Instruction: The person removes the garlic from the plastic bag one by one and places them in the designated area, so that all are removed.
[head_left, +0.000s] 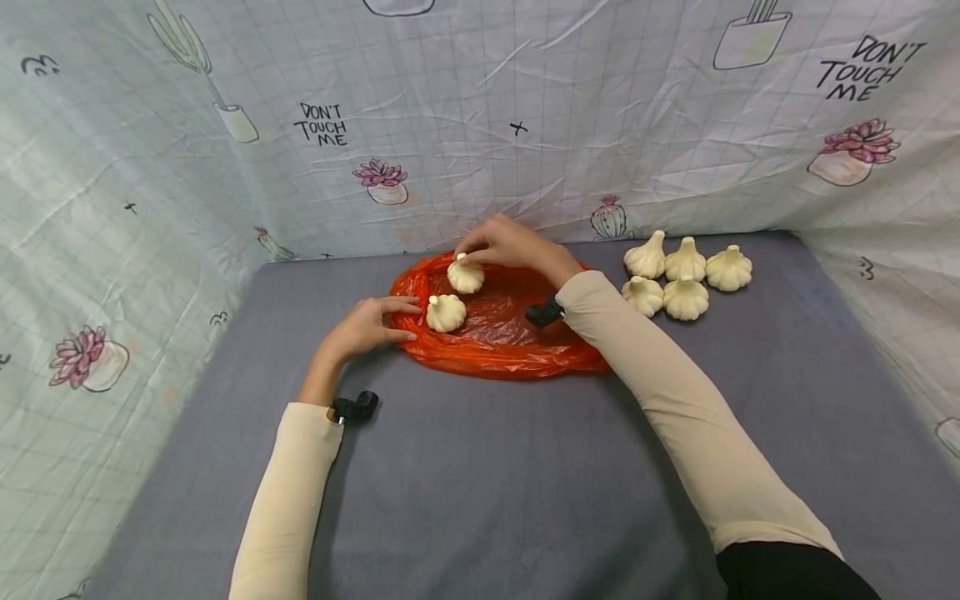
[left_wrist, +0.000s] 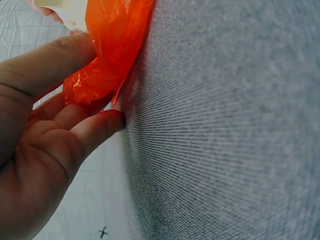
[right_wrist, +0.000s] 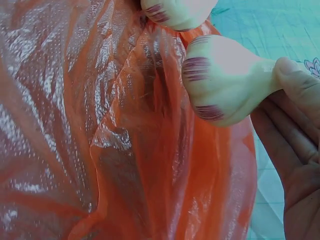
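Note:
A red plastic bag (head_left: 495,361) lies spread on the grey cloth, its rim gathered around the edges. My left hand (head_left: 365,325) holds the bag's left end; in the left wrist view the crumpled bag (left_wrist: 115,45) passes between thumb and fingers. Over the bag's far left part, my right hand (head_left: 517,245) pinches a garlic bulb (head_left: 466,277) by its stem. Purple streaks mark that garlic bulb (right_wrist: 220,82) in the right wrist view. Another garlic bulb (head_left: 446,313) sits at the left inside the bag, near my left fingertips.
Several more garlic bulbs (head_left: 686,298) stand grouped on the grey cloth (head_left: 480,467) right of the bag, beyond my right forearm. A printed white curtain (head_left: 480,117) hangs behind and along both sides.

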